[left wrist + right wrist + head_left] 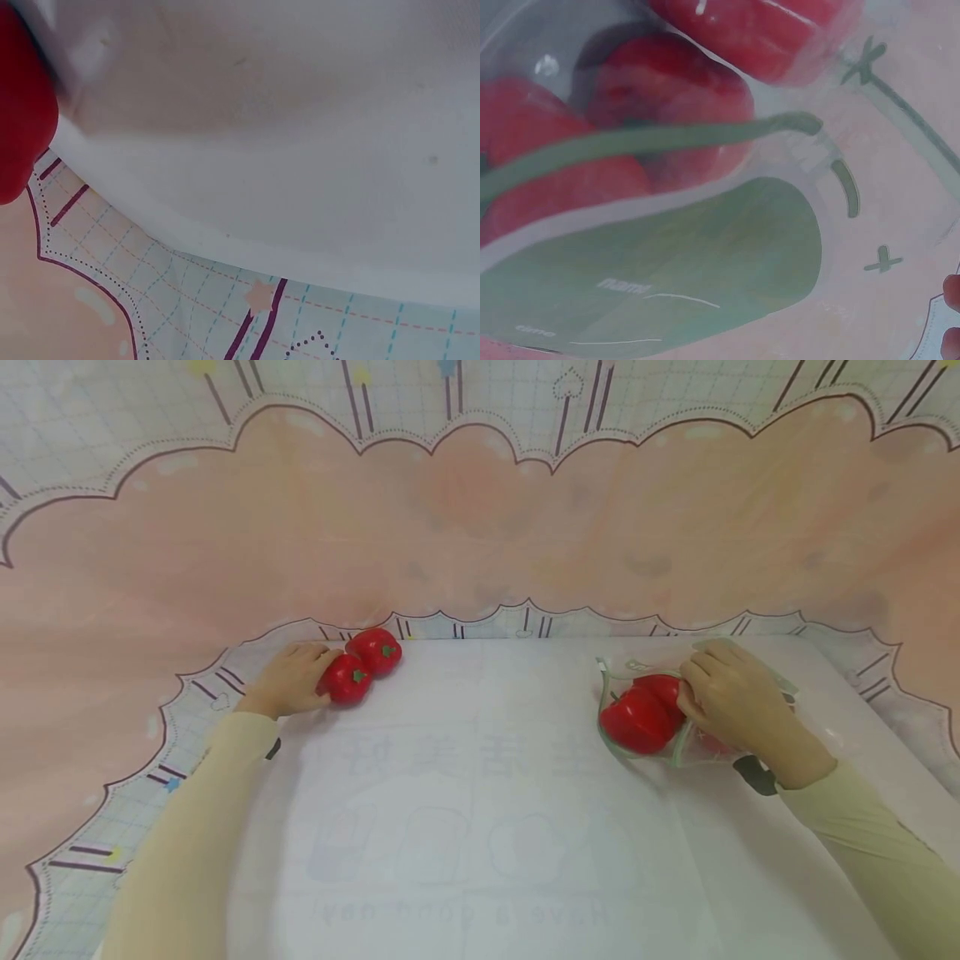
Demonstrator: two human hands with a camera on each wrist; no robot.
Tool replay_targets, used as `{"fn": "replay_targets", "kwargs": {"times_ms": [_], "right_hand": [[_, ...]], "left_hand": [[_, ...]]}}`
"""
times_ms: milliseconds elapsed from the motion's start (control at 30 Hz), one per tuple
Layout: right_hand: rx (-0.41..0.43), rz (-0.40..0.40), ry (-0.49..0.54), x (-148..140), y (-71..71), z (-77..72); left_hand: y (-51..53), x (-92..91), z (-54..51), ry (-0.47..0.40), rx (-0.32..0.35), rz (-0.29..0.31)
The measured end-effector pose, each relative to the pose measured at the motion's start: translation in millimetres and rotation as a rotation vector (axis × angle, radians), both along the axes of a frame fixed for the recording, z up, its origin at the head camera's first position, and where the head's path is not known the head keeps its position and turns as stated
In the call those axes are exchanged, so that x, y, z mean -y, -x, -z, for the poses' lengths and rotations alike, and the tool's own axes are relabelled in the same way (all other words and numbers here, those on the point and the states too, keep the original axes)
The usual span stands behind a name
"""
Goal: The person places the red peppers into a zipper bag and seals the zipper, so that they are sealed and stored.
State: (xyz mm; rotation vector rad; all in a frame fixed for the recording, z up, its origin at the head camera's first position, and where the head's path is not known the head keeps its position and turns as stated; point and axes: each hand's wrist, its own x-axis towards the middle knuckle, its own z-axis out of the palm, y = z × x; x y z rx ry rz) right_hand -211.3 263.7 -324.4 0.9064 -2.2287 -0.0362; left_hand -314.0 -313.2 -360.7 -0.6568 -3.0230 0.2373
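Observation:
At the far left of the table, my left hand (pixel 295 681) grips a glossy red tomato (pixel 349 680) with a green star-shaped top. A second red tomato (pixel 377 650) sits just behind, touching it. The left wrist view catches part of a red tomato (pixel 24 112) at its edge. On the right, my right hand (pixel 735 706) holds a clear zip bag (pixel 678 753) with green edging, its fingers bent on the plastic. A red apple (pixel 636 722) with a dark stem lies at the bag's left end. Several red fruits (pixel 682 105) show through the printed plastic in the right wrist view.
A white sheet with faint print (pixel 480 827) covers the table. Behind and around it hangs a peach cloth (pixel 480 543) with a scalloped, checked border. A dark wrist strap (pixel 754 774) shows under my right wrist.

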Motion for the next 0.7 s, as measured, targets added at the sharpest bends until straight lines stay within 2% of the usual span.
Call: {"fn": "replay_targets", "kwargs": {"times_ms": [167, 333, 500, 700], "right_hand": [[0.002, 0.011, -0.004, 0.4, -1.2, -0.4], [-0.002, 0.018, -0.011, 0.7, -2.1, -0.4], [-0.001, 0.019, -0.013, 0.8, -2.6, -0.1], [0.002, 0.021, -0.013, 0.6, -2.5, 0.6]], "left_hand": [[-1.9, -2.6, -0.9, 0.017, 0.005, -0.011], [-3.6, -4.0, 0.4, -0.011, 0.007, -0.027], [-4.0, -2.8, 5.3, -0.026, -0.031, -0.002], [-7.1, -6.2, 5.6, -0.053, -0.052, 0.03]]}}
